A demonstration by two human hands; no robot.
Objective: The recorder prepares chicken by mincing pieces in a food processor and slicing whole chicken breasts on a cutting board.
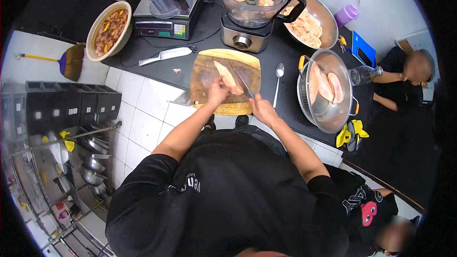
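Note:
On a wooden cutting board (209, 59) lies a piece of raw chicken breast (225, 75). The fingers of my left hand (218, 92) hold the meat at its left edge. A knife (242, 81) is gripped by its handle in my right hand (263, 109), its blade along the right side of the chicken. To the right of the board rests a metal spoon (277, 82). A steel colander and bowl (323, 117) with orange handles hold several chicken breasts (325, 87). A second, broad-bladed knife (166, 55) lies left of the board.
Behind the board stands a food processor (246, 41) with meat pieces inside, beside a steel bowl of minced meat (307, 25). A digital scale (164, 14) and a bowl of marinated meat (110, 30) are at the left. Two other people are at the right, one near a plastic bottle (364, 75).

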